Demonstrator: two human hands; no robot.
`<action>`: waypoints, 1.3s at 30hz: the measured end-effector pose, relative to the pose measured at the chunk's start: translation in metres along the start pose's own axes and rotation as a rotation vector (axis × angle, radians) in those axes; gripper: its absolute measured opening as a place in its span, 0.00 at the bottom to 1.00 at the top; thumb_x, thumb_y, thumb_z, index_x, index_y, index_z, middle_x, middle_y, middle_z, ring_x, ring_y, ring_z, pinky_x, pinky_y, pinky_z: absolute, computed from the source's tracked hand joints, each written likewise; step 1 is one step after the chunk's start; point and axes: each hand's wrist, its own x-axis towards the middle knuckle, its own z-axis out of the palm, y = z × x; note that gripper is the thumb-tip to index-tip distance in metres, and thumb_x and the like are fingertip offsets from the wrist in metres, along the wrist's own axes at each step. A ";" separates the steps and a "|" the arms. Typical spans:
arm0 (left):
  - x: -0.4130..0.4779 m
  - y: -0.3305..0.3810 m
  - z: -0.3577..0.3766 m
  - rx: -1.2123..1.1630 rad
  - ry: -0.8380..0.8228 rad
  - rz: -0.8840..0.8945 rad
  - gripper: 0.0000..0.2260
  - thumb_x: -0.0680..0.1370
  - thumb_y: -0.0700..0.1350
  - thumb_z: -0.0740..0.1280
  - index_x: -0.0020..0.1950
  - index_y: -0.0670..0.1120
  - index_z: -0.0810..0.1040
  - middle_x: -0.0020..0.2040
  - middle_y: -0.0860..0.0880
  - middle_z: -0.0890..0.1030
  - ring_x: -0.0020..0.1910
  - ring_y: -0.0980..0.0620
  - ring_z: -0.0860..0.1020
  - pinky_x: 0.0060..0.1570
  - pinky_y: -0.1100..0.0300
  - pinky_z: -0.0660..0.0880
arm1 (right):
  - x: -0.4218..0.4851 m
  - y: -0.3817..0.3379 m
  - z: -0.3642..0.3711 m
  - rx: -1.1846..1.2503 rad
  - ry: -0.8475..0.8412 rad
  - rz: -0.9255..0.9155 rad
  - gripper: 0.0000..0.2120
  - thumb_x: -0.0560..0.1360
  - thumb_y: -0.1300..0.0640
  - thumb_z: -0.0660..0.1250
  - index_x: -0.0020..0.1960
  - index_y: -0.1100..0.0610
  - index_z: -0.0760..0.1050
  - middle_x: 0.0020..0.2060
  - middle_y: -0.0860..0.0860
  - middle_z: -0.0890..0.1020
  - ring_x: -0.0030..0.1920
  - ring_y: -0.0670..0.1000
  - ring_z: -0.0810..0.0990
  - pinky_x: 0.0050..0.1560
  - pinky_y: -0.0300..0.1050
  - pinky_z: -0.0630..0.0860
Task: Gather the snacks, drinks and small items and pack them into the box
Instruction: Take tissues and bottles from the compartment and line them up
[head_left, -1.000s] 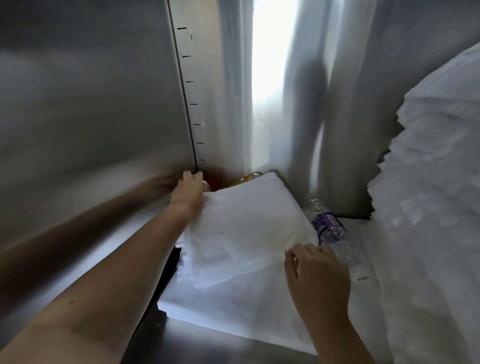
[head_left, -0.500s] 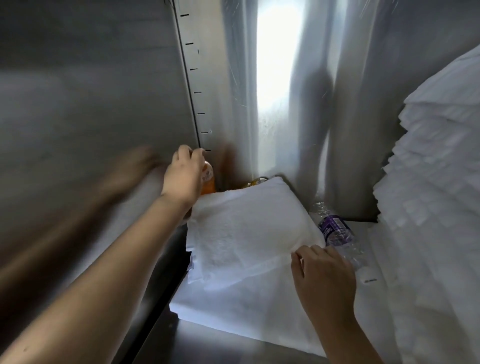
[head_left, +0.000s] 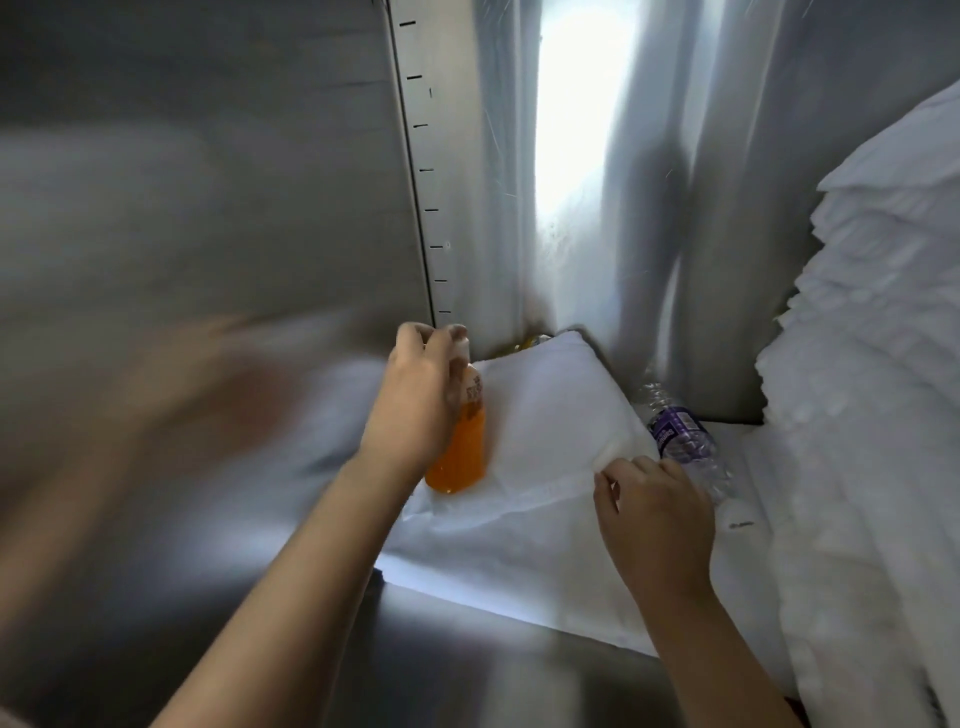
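My left hand (head_left: 423, 395) grips an orange drink bottle (head_left: 460, 452) with a white cap, held upright just above the left edge of a folded white cloth (head_left: 550, 415). At the cloth's right corner, my right hand (head_left: 657, 512) pinches the fabric and holds it slightly raised. A clear water bottle (head_left: 685, 441) with a purple label lies on its side to the right of the cloth, partly behind my right hand. Something yellow (head_left: 530, 343) peeks out behind the cloth's far corner. No box is in view.
Steel walls (head_left: 208, 182) enclose the space on the left and at the back, with a slotted shelf rail (head_left: 423, 171) in the corner. A tall stack of white folded cloths (head_left: 872, 415) fills the right side. The steel shelf (head_left: 467, 665) runs along the front.
My left hand reached behind the cloth's left corner, took hold of the orange bottle and lifted it up and toward me. My right hand stayed on the cloth's corner.
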 end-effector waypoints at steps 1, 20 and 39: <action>-0.003 0.000 0.002 -0.031 -0.002 0.006 0.15 0.79 0.43 0.59 0.66 0.45 0.71 0.59 0.45 0.68 0.56 0.46 0.72 0.50 0.66 0.64 | 0.000 0.000 -0.001 0.006 -0.009 0.006 0.05 0.71 0.58 0.71 0.37 0.58 0.80 0.30 0.52 0.80 0.32 0.52 0.74 0.36 0.46 0.72; -0.119 0.035 -0.018 -0.296 -0.035 -0.114 0.07 0.76 0.58 0.56 0.45 0.57 0.68 0.46 0.63 0.76 0.42 0.62 0.75 0.38 0.70 0.69 | -0.020 -0.025 -0.030 0.295 -0.141 -0.182 0.12 0.67 0.69 0.72 0.45 0.55 0.81 0.39 0.51 0.83 0.42 0.55 0.78 0.43 0.47 0.74; -0.367 0.037 -0.203 -0.098 0.104 -0.513 0.10 0.76 0.64 0.55 0.51 0.61 0.67 0.46 0.59 0.77 0.46 0.63 0.76 0.47 0.56 0.77 | -0.195 -0.189 -0.135 0.664 -0.366 -0.633 0.08 0.68 0.61 0.72 0.44 0.50 0.79 0.39 0.44 0.80 0.41 0.42 0.71 0.42 0.33 0.64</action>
